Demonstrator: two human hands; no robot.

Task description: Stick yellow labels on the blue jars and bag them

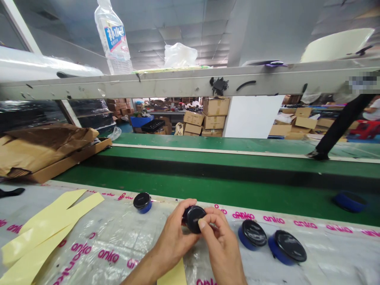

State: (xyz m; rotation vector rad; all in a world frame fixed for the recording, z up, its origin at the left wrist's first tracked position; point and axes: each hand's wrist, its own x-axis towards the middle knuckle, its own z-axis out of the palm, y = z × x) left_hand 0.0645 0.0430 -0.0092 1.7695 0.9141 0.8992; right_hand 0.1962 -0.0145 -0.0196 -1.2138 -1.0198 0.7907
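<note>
Between my two hands is a small round case (195,219) with a glossy black top, tilted toward me. My left hand (175,231) wraps its fingers and thumb around the left side of the case. From the right, my right hand (219,233) pinches its edge, the thumb resting on the black top. Two similar blue cases with black tops, one nearer (253,235) and one farther right (287,247), sit beside my right hand. Another such case (143,202) stands left of my hands. What lies on the held case's underside is hidden.
Yellow paper strips (47,233) lie at the left on the plastic-covered table (101,237). Behind it runs a green conveyor belt (190,186) carrying a blue case (350,202). A cardboard tray (71,158) holds brown paper. A bottle (114,39) stands on the overhead rail (178,85).
</note>
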